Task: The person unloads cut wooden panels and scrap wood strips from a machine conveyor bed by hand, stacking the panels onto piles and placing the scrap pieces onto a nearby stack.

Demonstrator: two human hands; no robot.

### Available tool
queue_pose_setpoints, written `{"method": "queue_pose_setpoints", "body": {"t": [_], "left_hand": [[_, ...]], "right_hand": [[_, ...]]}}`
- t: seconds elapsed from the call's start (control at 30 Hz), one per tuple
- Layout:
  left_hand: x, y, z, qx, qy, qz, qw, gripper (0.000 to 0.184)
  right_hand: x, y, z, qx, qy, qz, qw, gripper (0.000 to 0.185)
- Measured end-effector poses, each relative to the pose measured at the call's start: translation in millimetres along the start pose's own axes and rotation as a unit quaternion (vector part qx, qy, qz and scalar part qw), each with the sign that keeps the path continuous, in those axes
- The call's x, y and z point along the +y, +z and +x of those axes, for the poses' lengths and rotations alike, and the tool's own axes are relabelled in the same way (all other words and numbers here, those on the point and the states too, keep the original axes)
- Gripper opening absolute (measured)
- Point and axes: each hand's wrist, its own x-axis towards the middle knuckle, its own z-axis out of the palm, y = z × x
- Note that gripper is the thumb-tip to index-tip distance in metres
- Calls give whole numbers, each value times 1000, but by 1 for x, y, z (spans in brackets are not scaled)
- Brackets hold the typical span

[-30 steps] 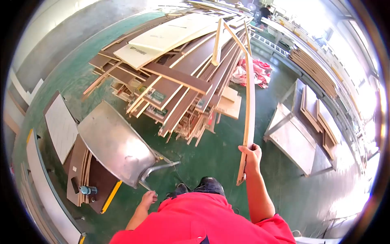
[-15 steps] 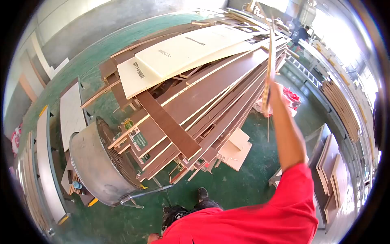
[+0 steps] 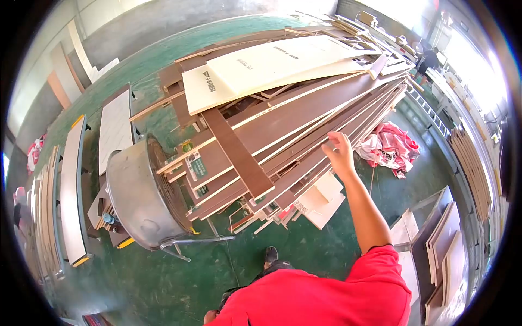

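Observation:
My right hand is raised in front of me with its fingers apart and nothing in it. It appears over the right edge of a large pile of long brown boards. Two cream panels with printed marks lie on top of the pile, and a short dark brown board lies across its near end. My left hand shows only in part at the bottom, beside my red shirt; its fingers are hidden.
A large round metal fan drum stands on the left. Beyond it are a white panel and a long pale panel. A red and white cloth bundle lies right of the pile. Boards lean at the right; a person is far back.
The long strip that my right hand held has left it, and the hand is now open. The view has shifted, with the pile now nearer. My left hand has dropped to the bottom edge.

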Motion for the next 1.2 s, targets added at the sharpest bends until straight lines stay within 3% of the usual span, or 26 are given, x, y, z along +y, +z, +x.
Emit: {"method": "queue_pose_setpoints", "body": {"t": [0.13, 0.2, 0.23, 0.3, 0.33, 0.37, 0.4, 0.43, 0.53, 0.63, 0.67, 0.77, 0.97, 1.2], "left_hand": [[-51, -26, 6, -11, 46, 44, 998, 19], [-92, -42, 20, -20, 140, 137, 980, 19], [-117, -48, 30, -17, 229, 222, 948, 19], [-172, -59, 58, 43, 415, 393, 820, 19], [-189, -64, 59, 27, 355, 328, 875, 17], [-191, -74, 51, 23, 271, 218, 937, 15], [-188, -84, 38, 24, 198, 94, 975, 13], [-184, -94, 28, 31, 135, -32, 990, 13], [-197, -126, -12, 35, 59, -315, 947, 16], [-155, -141, -107, 180, -25, -381, 906, 23], [-161, -147, -126, 190, -16, -393, 900, 24], [-189, -159, -154, 231, 15, -429, 873, 29], [-238, -168, -189, 304, 23, -501, 810, 30], [-307, -197, -226, 374, -32, -547, 748, 28]], "right_hand": [[-30, -23, -54, 15, 78, 76, 994, 35], [-35, -30, -97, 33, 153, 163, 974, 34], [-49, -31, -120, 46, 179, 252, 950, 30], [-85, -39, -156, 39, 210, 421, 882, 29], [-108, -41, -175, 30, 230, 501, 834, 30], [-142, -39, -189, 16, 197, 572, 796, 42], [-184, -36, -201, 11, 222, 664, 714, 51], [-209, -27, -211, -49, 159, 778, 605, 59], [-312, 8, -235, -36, 117, 883, 452, 65], [-408, 53, -266, -94, 128, 937, 312, 64], [-440, 66, -274, -120, 141, 947, 262, 64], [-519, 101, -304, -175, 191, 950, 175, 64], [-629, 172, -352, -289, 236, 924, 87, 66], [-742, 289, -420, -356, 292, 887, -23, 65]]}}
